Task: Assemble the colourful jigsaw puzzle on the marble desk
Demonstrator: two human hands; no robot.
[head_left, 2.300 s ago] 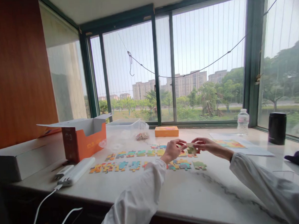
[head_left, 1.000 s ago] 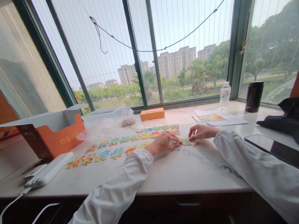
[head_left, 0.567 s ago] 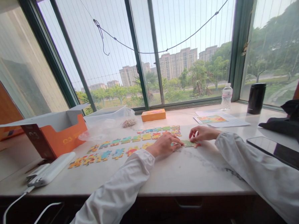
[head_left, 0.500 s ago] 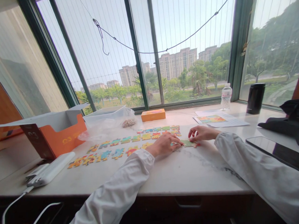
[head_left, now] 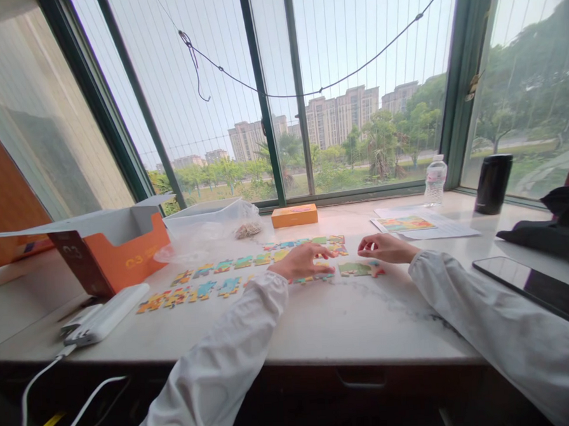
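Hands first, from my seat watching the head cam: both arms in white sleeves reach forward over the marble counter [head_left: 347,324]. My left hand [head_left: 302,261] lies palm down, low over the puzzle pieces, fingers stretched forward and loosely spread, tips over the near end of the far row of jigsaw pieces [head_left: 268,257]. I can't tell if it's actually pinching a piece under there; nothing shows in its grip. My right hand [head_left: 384,248] hovers just off the surface with the fingers curled in toward the thumb, tips pointing at the left hand, and it looks empty as far as I can see.

A small joined green puzzle section [head_left: 359,269] lies flat on the counter just under and in front of the right hand, between the two hands, not gripped by either. A nearer row of pieces [head_left: 193,293] runs off to the left.

Around it: an open orange box [head_left: 120,263] at far left, a white power bank [head_left: 106,314] with its cable, a small orange box [head_left: 294,215] by the window, a printed reference sheet [head_left: 404,224], a water bottle [head_left: 434,181], a black cylinder [head_left: 493,184], and a phone [head_left: 531,284] at right.
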